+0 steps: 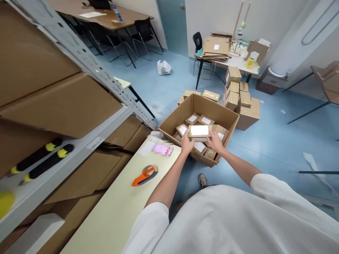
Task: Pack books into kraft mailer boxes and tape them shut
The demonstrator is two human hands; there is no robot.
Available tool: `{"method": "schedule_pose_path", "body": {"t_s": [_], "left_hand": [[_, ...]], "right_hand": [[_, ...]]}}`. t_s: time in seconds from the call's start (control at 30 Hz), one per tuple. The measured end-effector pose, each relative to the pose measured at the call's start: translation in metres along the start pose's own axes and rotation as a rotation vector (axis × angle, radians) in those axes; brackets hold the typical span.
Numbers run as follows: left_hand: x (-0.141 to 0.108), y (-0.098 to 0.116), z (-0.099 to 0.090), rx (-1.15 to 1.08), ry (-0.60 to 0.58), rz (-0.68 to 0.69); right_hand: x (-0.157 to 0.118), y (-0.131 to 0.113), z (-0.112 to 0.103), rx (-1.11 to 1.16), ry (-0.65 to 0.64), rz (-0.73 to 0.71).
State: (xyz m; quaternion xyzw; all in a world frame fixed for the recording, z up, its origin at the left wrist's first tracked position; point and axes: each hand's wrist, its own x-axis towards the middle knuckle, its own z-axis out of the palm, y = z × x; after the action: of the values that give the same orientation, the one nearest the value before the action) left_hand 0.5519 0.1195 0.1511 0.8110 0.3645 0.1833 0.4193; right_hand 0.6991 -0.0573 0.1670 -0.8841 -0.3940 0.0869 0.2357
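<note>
A small cardboard box (200,138) with a white label on top is held level over the large open carton (172,121). My left hand (186,143) grips its left end, and my right hand (215,141) is closed on its right end. Inside the carton, below the held box, lie several small labelled boxes (206,120), partly covered by it and by my hands. Left of the carton, an orange tape dispenser (145,176) rests on the pale table (116,201).
Metal shelving (124,114) with cartons stands at the left. Stacked boxes (249,114) sit on the floor behind the large carton. Further back, a white table (238,63) bears flattened cardboard (215,49). A white bag (164,67) lies on the blue floor.
</note>
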Motion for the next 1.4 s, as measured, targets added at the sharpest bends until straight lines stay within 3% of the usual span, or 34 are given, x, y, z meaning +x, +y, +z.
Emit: {"method": "schedule_pose_path", "body": {"t_s": [0.13,0.23,0.43,0.67,0.83,1.03,1.3,1.4], "left_hand": [[0.035,0.01,0.019,-0.047,-0.04,0.06],[0.043,0.007,0.024,-0.03,-0.024,0.024],[0.021,-0.02,0.02,0.007,-0.047,-0.06],[-0.011,-0.047,-0.005,-0.004,0.019,-0.071],[-0.044,-0.075,-0.04,-0.111,0.088,-0.105],[-0.099,-0.114,-0.099,-0.157,0.202,-0.245],[-0.202,-0.176,-0.173,-0.178,0.376,-0.366],[-0.245,-0.201,-0.194,-0.195,0.412,-0.458]], "right_hand": [[0.006,0.022,-0.005,0.122,-0.012,0.012],[0.008,0.03,-0.005,0.175,-0.079,0.021],[0.007,0.027,0.007,0.113,-0.195,0.016],[0.002,-0.002,0.038,0.097,-0.289,-0.086],[-0.004,-0.039,0.06,0.107,-0.342,-0.199],[-0.011,-0.107,0.097,0.109,-0.423,-0.346],[-0.051,-0.212,0.166,-0.016,-0.656,-0.514],[-0.067,-0.244,0.191,-0.099,-0.689,-0.562]]}}
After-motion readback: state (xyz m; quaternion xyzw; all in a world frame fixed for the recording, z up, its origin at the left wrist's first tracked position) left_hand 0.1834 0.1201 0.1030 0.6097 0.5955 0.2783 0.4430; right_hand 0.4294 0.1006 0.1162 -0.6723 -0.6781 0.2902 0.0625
